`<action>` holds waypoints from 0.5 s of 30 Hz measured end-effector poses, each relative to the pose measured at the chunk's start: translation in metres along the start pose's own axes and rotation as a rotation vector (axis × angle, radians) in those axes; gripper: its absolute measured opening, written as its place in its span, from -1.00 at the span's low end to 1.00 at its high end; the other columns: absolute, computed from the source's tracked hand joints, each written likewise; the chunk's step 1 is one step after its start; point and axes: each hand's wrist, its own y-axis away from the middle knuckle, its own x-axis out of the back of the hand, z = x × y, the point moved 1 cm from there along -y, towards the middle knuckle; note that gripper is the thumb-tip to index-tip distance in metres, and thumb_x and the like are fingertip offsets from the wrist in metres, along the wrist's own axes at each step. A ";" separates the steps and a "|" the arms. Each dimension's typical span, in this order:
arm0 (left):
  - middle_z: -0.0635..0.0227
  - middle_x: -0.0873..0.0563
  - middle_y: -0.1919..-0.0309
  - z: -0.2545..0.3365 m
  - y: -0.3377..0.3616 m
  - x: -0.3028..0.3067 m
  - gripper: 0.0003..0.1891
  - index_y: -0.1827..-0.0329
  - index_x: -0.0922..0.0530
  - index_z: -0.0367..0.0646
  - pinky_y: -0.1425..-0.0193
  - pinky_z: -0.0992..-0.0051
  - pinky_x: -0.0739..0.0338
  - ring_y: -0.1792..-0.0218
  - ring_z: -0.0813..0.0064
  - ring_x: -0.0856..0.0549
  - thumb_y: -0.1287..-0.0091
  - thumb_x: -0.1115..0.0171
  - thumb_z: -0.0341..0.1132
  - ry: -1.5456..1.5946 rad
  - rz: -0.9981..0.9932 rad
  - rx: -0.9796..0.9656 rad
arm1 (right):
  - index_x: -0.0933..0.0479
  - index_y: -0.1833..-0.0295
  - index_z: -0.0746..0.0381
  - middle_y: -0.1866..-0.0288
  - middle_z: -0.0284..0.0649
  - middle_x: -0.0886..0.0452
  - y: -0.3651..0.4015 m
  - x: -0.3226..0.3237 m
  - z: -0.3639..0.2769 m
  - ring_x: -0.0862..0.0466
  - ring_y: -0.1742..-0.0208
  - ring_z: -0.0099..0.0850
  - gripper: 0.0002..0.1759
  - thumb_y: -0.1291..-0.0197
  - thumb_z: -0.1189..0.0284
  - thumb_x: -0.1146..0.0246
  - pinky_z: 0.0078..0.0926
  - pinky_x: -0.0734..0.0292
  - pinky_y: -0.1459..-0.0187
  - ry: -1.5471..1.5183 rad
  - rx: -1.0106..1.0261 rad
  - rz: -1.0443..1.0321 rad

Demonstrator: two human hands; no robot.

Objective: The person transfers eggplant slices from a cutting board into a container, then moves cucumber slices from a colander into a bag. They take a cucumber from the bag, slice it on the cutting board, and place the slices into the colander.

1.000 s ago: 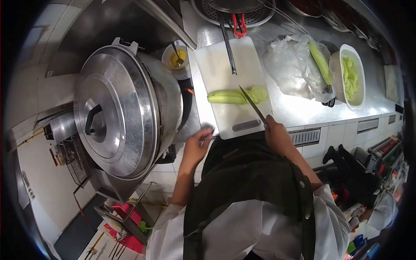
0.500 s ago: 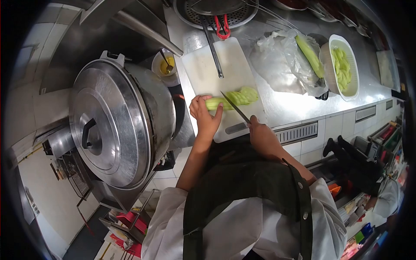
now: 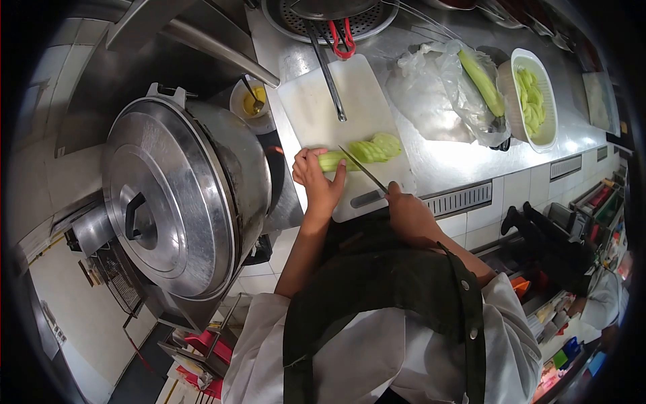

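Note:
On the white cutting board lies a peeled, light-green cucumber. My left hand is closed around its uncut end, pressing it to the board. My right hand grips the handle of a knife, whose blade slants across the cucumber at the cut end, right beside my left fingertips. Overlapping slices lie to the right of the blade. A whole peeled cucumber rests on a clear plastic bag farther right. Beside it, a white plastic tub holds more slices.
At the left stands a large lidded pot. A bowl with yellow liquid and a spoon sits near it. A metal colander and a long metal handle reach over the board's far end. Another person is at the far right.
The view has shifted slightly. My hands, the knife and the cucumber keep nearly the same places on the board, with the blade tip slightly farther left.

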 end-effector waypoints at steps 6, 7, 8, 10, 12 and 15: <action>0.07 -0.36 0.00 -0.003 -0.001 -0.004 -0.52 -0.02 -0.40 -0.16 -0.23 0.14 -0.03 -0.14 0.07 -0.29 -0.06 -0.36 -0.25 0.028 -0.001 -0.060 | -0.31 0.10 0.41 0.36 0.18 -0.61 -0.008 -0.006 0.008 -0.65 0.27 0.08 -0.84 -0.23 0.57 0.05 -0.03 -0.54 0.23 -0.015 0.102 0.022; 0.08 -0.37 0.00 -0.001 -0.001 -0.003 -0.53 -0.02 -0.40 -0.17 -0.23 0.15 -0.04 -0.14 0.07 -0.29 -0.06 -0.37 -0.28 0.021 -0.002 -0.063 | -0.31 0.10 0.40 0.35 0.17 -0.61 -0.012 -0.006 0.007 -0.65 0.26 0.06 -0.84 -0.23 0.57 0.04 -0.05 -0.55 0.23 -0.023 0.116 0.035; 0.09 -0.37 0.00 0.001 -0.002 -0.002 -0.54 -0.01 -0.39 -0.18 -0.23 0.16 -0.06 -0.14 0.08 -0.30 -0.06 -0.37 -0.31 0.013 -0.002 -0.068 | -0.32 0.10 0.40 0.34 0.16 -0.61 -0.017 -0.007 0.007 -0.66 0.26 0.04 -0.83 -0.22 0.58 0.04 -0.06 -0.55 0.23 -0.032 0.131 0.048; 0.11 -0.38 -0.01 0.005 0.000 0.000 -0.55 -0.01 -0.39 -0.19 -0.22 0.18 -0.07 -0.14 0.08 -0.31 -0.07 -0.37 -0.34 -0.001 -0.012 -0.062 | -0.33 0.10 0.40 0.33 0.15 -0.61 -0.036 -0.030 0.016 -0.66 0.25 0.04 -0.83 -0.23 0.55 0.04 -0.07 -0.55 0.20 -0.003 0.129 0.047; 0.11 -0.37 -0.01 0.007 0.000 0.000 -0.55 -0.01 -0.39 -0.19 -0.23 0.19 -0.07 -0.14 0.10 -0.31 -0.08 -0.36 -0.33 -0.011 -0.013 -0.042 | -0.34 0.10 0.39 0.32 0.15 -0.61 -0.046 -0.039 0.022 -0.65 0.24 0.05 -0.83 -0.26 0.53 0.04 -0.07 -0.55 0.19 -0.011 0.130 0.066; 0.11 -0.36 -0.02 0.003 0.000 0.000 -0.54 -0.02 -0.36 -0.20 -0.24 0.19 -0.05 -0.15 0.12 -0.30 -0.10 -0.35 -0.31 -0.020 -0.027 -0.064 | -0.34 0.09 0.39 0.34 0.16 -0.60 -0.053 -0.046 0.032 -0.63 0.25 0.09 -0.81 -0.31 0.48 0.05 -0.05 -0.53 0.19 -0.121 0.183 0.072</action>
